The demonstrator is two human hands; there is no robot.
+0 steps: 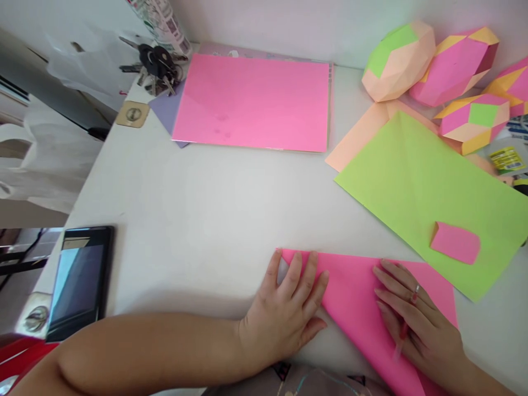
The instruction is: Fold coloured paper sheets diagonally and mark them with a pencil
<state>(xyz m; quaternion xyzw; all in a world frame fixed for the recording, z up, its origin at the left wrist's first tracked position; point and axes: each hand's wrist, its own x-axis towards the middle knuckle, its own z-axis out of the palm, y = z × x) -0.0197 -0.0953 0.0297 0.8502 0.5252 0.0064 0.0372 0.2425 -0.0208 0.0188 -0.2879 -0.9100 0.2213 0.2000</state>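
Note:
A pink sheet of paper [350, 286] lies at the table's front edge, folded over on a slant, with its lower part running out of view. My left hand [295, 302] rests with fingers spread on the sheet's upper left corner. On the right part of the same sheet lies my right hand [416, 319], its fingers curved and their tips touching the paper. A slim red and clear pen [403, 331] is tucked between the fingers of that hand, partly hidden by them.
A green sheet [412, 187] with a small pink piece [456, 242] overlaps a peach sheet [355, 137] at right. Faceted paper shapes [456, 66] stand behind. A pink stack [251, 102], keys [157, 66] and a phone [80, 283] lie farther left.

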